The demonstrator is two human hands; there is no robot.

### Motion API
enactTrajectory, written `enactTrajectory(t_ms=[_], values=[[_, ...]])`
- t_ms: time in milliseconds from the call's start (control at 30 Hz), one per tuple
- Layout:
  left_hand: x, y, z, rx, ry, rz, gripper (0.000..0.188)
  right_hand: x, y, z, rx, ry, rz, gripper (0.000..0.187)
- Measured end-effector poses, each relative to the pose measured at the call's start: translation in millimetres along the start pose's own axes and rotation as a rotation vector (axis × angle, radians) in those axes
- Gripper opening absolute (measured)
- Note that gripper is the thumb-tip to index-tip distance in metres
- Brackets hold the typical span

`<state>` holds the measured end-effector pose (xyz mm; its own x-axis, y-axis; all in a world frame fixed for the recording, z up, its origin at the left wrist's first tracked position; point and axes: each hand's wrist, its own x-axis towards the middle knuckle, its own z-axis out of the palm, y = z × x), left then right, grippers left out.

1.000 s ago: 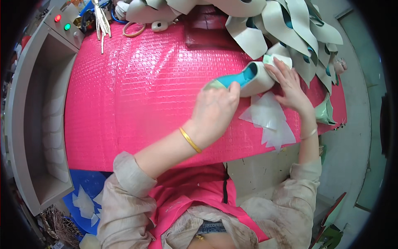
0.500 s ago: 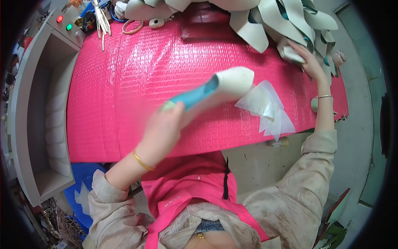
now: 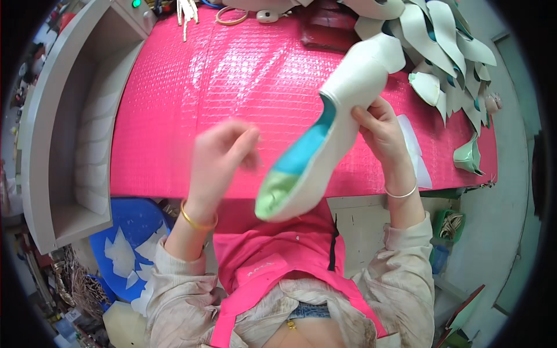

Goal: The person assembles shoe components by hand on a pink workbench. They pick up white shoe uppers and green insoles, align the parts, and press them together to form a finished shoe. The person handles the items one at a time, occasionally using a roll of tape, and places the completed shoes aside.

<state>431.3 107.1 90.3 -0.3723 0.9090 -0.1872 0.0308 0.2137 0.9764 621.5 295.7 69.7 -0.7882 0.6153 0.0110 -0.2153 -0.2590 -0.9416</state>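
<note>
A white shoe upper (image 3: 354,75) with a teal lining and a pale green heel lining hangs tilted over the table's front edge. My right hand (image 3: 383,124) grips its right side between thumb and fingers. My left hand (image 3: 226,151), blurred by motion, is to the left of the upper and apart from it. Its fingers are curled in toward the thumb, and nothing shows in them. Behind my right wrist, white translucent sheets (image 3: 413,145) lie partly hidden on the pink-covered table (image 3: 168,133).
White uppers (image 3: 429,40) are heaped at the back right, a small white-and-green piece (image 3: 426,87) beside them. Another green-lined piece (image 3: 467,156) sits at the right edge. A grey cabinet (image 3: 69,133) borders the left; a blue chair (image 3: 125,232) stands below it.
The upper has passed from my left hand to my right. My right hand has come back from the heap, leaving a small white piece there. The view has shifted.
</note>
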Motion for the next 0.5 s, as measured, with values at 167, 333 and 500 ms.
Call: enactTrajectory(t_ms=[167,333,500], values=[[35.7,-7.5,40.1,-0.257,-0.115,0.01,0.017,5.6,17.0,33.8,-0.278,-0.008,0.066,0.046],[45.9,-37.4,46.0,-0.057,0.049,0.045,0.017,-22.9,25.6,60.3,-1.084,0.15,-0.247,0.078],[46.8,-44.5,59.0,0.125,0.215,0.259,0.035,-14.1,33.8,62.2,-1.106,0.154,-0.122,0.069]])
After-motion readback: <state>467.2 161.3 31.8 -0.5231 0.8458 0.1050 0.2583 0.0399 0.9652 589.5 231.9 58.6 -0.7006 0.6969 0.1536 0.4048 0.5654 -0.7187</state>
